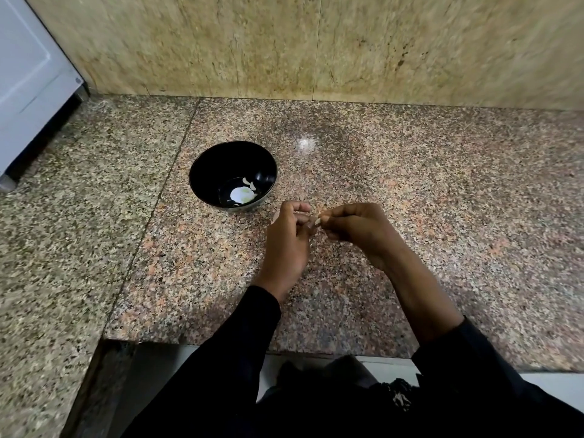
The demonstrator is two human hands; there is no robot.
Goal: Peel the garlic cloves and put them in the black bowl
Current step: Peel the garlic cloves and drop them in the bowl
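A black bowl (202,172) stands on the granite counter, left of centre, with a few pale peeled garlic cloves (249,184) near a bright reflection at its bottom. Just right of and nearer than the bowl, my left hand (286,238) and my right hand (354,227) meet above the counter. Both pinch one small garlic clove (317,220) between their fingertips. Only a pale sliver of the clove shows; the fingers hide the rest.
The speckled granite counter (442,200) ends at a tan stone wall (284,42) behind. A white appliance (28,83) stands at the far left. The counter's front edge (284,349) runs below my forearms, with a step in it at the lower left.
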